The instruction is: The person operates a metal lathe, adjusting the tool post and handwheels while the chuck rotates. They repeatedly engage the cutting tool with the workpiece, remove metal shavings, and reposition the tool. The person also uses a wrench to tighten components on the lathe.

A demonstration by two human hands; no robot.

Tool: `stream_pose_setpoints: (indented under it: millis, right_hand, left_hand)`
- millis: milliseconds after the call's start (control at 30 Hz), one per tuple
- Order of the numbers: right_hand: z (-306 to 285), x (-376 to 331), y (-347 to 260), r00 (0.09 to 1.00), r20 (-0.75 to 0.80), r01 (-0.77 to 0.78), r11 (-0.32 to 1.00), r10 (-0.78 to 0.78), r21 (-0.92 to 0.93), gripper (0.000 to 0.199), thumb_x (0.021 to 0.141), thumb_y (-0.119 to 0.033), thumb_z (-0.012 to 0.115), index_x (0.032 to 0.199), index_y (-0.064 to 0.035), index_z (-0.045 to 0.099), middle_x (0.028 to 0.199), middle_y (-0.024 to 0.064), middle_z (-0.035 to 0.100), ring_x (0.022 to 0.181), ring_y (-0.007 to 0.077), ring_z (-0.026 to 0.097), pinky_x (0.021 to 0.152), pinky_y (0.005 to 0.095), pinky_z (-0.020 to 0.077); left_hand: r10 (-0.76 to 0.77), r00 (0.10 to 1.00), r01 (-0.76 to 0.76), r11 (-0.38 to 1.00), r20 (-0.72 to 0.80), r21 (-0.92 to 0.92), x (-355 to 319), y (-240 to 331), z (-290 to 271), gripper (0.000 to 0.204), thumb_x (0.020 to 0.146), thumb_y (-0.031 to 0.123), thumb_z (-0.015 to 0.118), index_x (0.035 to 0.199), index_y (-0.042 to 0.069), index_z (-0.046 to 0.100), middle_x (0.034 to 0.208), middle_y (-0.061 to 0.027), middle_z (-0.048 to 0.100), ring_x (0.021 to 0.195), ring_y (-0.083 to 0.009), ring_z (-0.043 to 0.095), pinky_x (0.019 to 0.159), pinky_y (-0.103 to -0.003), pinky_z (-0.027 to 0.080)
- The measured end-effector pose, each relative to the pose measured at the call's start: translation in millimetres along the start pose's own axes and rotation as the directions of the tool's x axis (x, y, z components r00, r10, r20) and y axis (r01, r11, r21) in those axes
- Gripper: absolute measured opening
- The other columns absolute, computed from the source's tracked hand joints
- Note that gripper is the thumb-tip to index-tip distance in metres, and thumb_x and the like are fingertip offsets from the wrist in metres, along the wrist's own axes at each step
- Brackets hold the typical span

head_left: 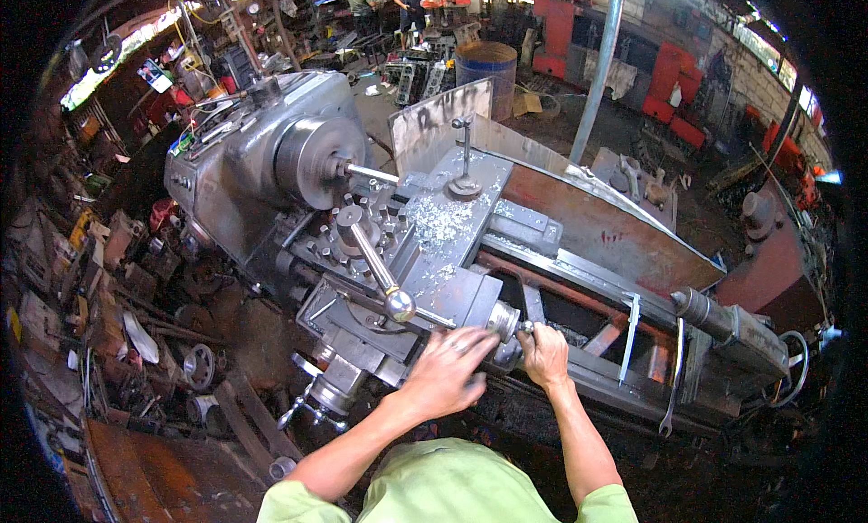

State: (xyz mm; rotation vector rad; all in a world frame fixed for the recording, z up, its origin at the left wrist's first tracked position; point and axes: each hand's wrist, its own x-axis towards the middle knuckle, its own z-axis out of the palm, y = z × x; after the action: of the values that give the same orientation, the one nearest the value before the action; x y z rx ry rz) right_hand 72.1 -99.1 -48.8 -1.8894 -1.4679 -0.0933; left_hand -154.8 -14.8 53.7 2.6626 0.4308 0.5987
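Note:
My right hand (pixel 545 355) is closed around the crank handle (pixel 526 328) at the end of a metal lathe's slide. Just left of it, my left hand (pixel 450 369) is slightly blurred, fingers stretched toward the round metal dial collar (pixel 503 320); whether it touches the crank is unclear. Beyond my hands a ball-ended lever (pixel 398 303) rises from the tool post (pixel 351 225). A round chuck (pixel 312 161) at the far left carries a slim bright rod (pixel 372 174). Silvery metal chips (pixel 438 220) cover part of the carriage.
A stand with an upright post (pixel 464 187) sits on the carriage. To the right are the tailstock (pixel 732 329) and a wrench (pixel 669 414) hanging over the bed. Another handwheel (pixel 316 396) projects at left. Two people stand far back near a rusty blue drum (pixel 485 71).

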Motion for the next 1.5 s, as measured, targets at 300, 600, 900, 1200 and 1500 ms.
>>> stream_pose_setpoints:
  millis: [300,600,900,1200,1500]
  right_hand:
    - [-28.3,13.8,-5.8,0.870,0.415,-0.365,0.913,0.266,0.180,0.032,0.098,-0.034,0.059,0.102,-0.0024,0.065,0.084,0.0259,0.068,0.085,0.0434,0.068,0.070,0.0480,0.0510]
    - [-39.8,17.0,6.0,0.782,0.594,-0.274,0.960,0.187,0.058,0.023,0.088,-0.015,0.069,0.108,-0.0039,0.070,0.084,0.0214,0.068,0.073,0.0319,0.065,0.069,0.0436,0.0503]
    - [-44.1,31.4,-12.2,0.979,0.144,-0.122,0.981,0.145,-0.153,0.016,0.082,-0.010,0.066,0.097,-0.0078,0.066,0.085,0.0161,0.063,0.086,0.0402,0.064,0.074,0.0513,0.0516]
    - [-83.0,35.8,-28.3,0.819,0.563,-0.127,0.992,0.116,-0.019,0.019,0.090,-0.022,0.068,0.091,-0.0030,0.071,0.078,0.0248,0.065,0.076,0.0432,0.066,0.069,0.0518,0.0511]
    - [-31.1,-2.3,-8.2,0.928,0.345,-0.060,0.971,0.140,-0.232,0.018,0.080,-0.018,0.074,0.095,-0.0079,0.072,0.084,0.0186,0.068,0.083,0.0413,0.067,0.074,0.0502,0.0555]
  left_hand:
    - [-0.712,0.633,0.757,0.651,-0.305,0.051,-173.5,-36.1,-90.4,0.052,0.078,0.016,0.074,0.125,-0.001,0.061,0.119,-0.0225,0.063,0.112,-0.0372,0.060,0.102,-0.044,0.046]
    - [-0.891,0.453,0.889,0.454,0.029,0.065,-222.8,-69.4,-85.4,0.072,0.081,0.032,0.075,0.137,-0.005,0.052,0.137,-0.0281,0.054,0.131,-0.0397,0.050,0.111,-0.044,0.040]
    - [-0.863,0.491,0.867,0.497,0.117,0.029,-222.9,-87.7,-84.4,0.074,0.080,0.031,0.076,0.139,-0.005,0.050,0.136,-0.0281,0.055,0.129,-0.0402,0.052,0.110,-0.044,0.040]
    - [-0.877,0.472,0.880,0.474,0.093,0.004,-228.7,-91.3,-82.5,0.080,0.076,0.036,0.078,0.139,-0.005,0.051,0.136,-0.0298,0.055,0.132,-0.0403,0.050,0.112,-0.044,0.039]
    - [-0.865,0.495,0.867,0.498,0.075,0.027,-203.5,-100.1,-74.3,0.083,0.072,0.037,0.079,0.138,-0.006,0.051,0.134,-0.0282,0.057,0.129,-0.0386,0.053,0.111,-0.044,0.040]
